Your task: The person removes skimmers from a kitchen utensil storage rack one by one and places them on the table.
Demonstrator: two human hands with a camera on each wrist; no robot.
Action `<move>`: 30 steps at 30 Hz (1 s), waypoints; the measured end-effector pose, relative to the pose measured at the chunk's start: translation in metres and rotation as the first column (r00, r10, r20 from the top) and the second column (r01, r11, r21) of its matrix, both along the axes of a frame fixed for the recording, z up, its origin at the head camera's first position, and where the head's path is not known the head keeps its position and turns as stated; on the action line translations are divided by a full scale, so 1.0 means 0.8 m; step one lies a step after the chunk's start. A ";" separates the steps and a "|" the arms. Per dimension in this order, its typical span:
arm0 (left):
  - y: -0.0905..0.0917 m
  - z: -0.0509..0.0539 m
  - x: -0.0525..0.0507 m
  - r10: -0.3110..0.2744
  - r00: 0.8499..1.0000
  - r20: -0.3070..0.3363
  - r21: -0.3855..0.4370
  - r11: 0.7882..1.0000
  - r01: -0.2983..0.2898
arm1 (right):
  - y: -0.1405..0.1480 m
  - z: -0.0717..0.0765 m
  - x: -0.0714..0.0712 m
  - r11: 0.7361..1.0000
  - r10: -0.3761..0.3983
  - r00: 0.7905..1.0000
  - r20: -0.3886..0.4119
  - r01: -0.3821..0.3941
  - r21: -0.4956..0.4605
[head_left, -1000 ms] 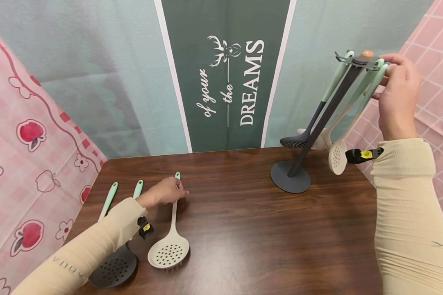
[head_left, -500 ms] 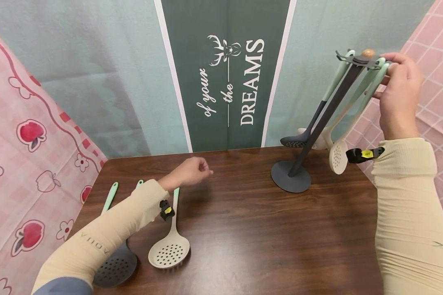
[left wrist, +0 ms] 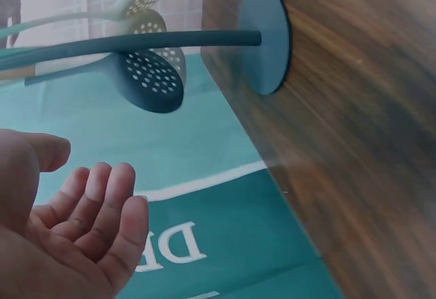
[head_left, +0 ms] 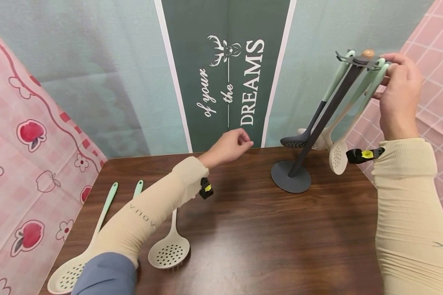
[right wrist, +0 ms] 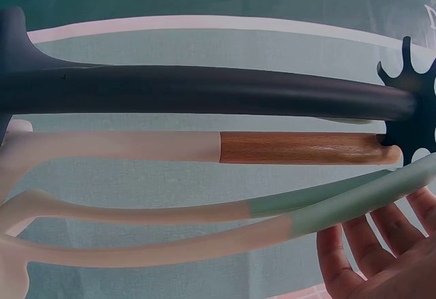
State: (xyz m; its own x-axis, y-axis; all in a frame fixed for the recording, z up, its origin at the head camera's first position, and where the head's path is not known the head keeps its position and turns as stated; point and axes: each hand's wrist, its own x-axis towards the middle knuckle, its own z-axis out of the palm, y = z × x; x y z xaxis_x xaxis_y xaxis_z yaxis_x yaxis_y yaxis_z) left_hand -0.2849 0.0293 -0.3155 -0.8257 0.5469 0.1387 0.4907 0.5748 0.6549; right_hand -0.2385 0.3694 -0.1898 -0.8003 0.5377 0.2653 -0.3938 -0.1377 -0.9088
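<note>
The left-hand grip [head_left: 229, 146] had moved rightward, away from a pale skimmer [head_left: 169, 250] and nearer the grey stand [head_left: 290, 178]; its fingers, loosely curled, held nothing. The right-hand grip [head_left: 400, 94] held a mint-handled slotted spoon [right wrist: 238, 241] near the stand's top, where a dark slotted utensil [head_left: 295, 141] also hung. The pale skimmer lay on the wooden surface [head_left: 265, 233], partly hidden by the left sleeve [head_left: 144, 219].

left hand [head_left: 228, 146] before the banner [head_left: 221, 78]; right hand [head_left: 400, 96] on a green-handled skimmer [head_left: 371, 89]
</note>
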 end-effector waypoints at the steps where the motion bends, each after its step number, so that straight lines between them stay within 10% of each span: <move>1: 0.007 0.004 -0.001 -0.006 1.000 -0.007 0.000 1.000 0.006 | -0.001 0.000 0.000 1.000 0.002 1.000 0.001 -0.002 0.000; 17: 0.102 0.053 -0.019 -0.012 1.000 -0.023 0.049 0.999 0.013 | 0.000 -0.001 -0.001 1.000 0.005 1.000 -0.020 -0.005 -0.025; 30: 0.169 0.046 -0.024 0.044 0.999 -0.022 0.028 0.999 -0.044 | -0.003 0.001 -0.001 1.000 -0.005 1.000 -0.005 0.005 -0.022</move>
